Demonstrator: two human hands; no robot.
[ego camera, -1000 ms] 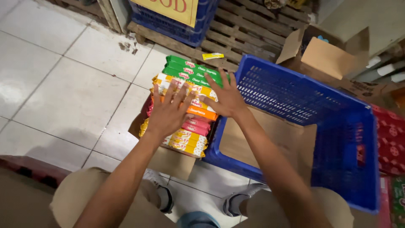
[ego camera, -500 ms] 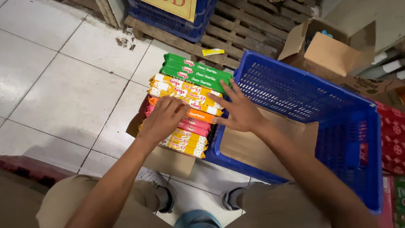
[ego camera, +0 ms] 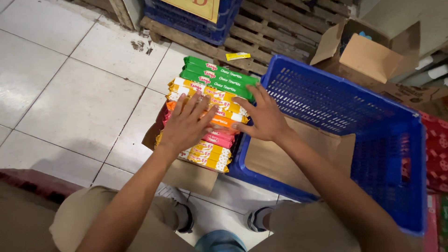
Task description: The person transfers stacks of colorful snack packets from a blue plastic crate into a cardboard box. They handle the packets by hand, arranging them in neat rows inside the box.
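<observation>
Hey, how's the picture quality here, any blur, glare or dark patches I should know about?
Head view: the left hand and right hand on the stack of snack packs look sharp, with little motion blur; the white floor tiles carry a soft sheen but no harsh glare; the bottom left corner falls into deep shadow; the blue crate bulges towards the edge from wide-angle distortion.
</observation>
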